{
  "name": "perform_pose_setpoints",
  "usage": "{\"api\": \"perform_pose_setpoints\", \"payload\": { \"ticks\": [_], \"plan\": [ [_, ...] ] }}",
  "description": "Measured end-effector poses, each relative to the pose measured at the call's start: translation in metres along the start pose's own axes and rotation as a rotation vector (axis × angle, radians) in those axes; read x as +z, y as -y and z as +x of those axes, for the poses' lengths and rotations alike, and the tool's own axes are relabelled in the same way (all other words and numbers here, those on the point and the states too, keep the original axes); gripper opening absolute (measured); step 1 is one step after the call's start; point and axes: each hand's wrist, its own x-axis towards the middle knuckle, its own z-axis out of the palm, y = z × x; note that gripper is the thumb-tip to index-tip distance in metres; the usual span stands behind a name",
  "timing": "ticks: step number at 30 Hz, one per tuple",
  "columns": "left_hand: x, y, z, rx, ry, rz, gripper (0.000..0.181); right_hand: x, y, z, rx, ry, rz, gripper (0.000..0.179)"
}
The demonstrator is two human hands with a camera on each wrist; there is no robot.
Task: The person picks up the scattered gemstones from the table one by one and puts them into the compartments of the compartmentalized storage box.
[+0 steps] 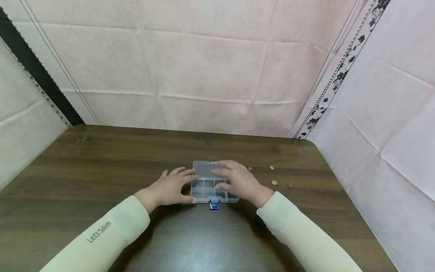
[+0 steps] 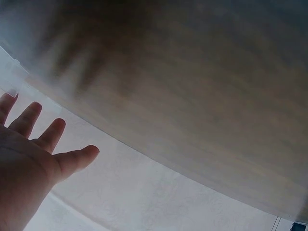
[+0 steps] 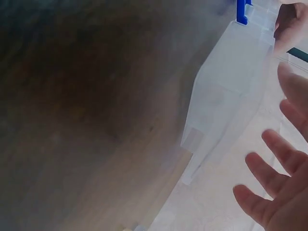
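Note:
A clear plastic compartment box (image 1: 203, 190) lies on the table with its lid (image 1: 205, 170) folded back and a blue clasp (image 1: 214, 205) at the near edge. My left hand (image 1: 166, 189) is at the box's left side, fingers spread, the thumb by the near left corner. Over the right part of the box is my right hand (image 1: 242, 182), its fingers apart and holding nothing. It hides part of the lid and some compartments. In the right wrist view the box's side wall (image 3: 216, 91) stands beside the spread fingers (image 3: 262, 168). The compartments' contents are too small to tell.
Several small, pale, roundish pieces lie right of the box, among them a whitish one (image 1: 274, 182) and a tan one (image 1: 290, 186). The brown wooden table (image 1: 102, 170) ends at a pale cloth backdrop (image 1: 204, 68), with more cloth at both sides.

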Motion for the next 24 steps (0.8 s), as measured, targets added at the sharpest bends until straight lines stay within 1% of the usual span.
{"api": "perform_pose_setpoints", "payload": {
  "ticks": [6,11,18,24],
  "plan": [
    [0.001,0.0,0.001,-0.002,0.002,0.006,0.077,-0.005,0.0,-0.005,0.078,-0.007,0.005,0.063],
    [0.001,-0.001,0.0,0.0,-0.006,0.0,0.076,-0.01,-0.002,-0.011,0.116,-0.025,0.031,0.071],
    [0.0,-0.002,-0.002,0.003,-0.012,-0.006,0.075,-0.017,-0.007,-0.02,0.15,-0.058,0.119,0.074],
    [0.001,-0.001,-0.003,0.009,-0.011,-0.019,0.075,-0.022,-0.02,-0.03,0.187,-0.095,0.196,0.076]
  ]
}}
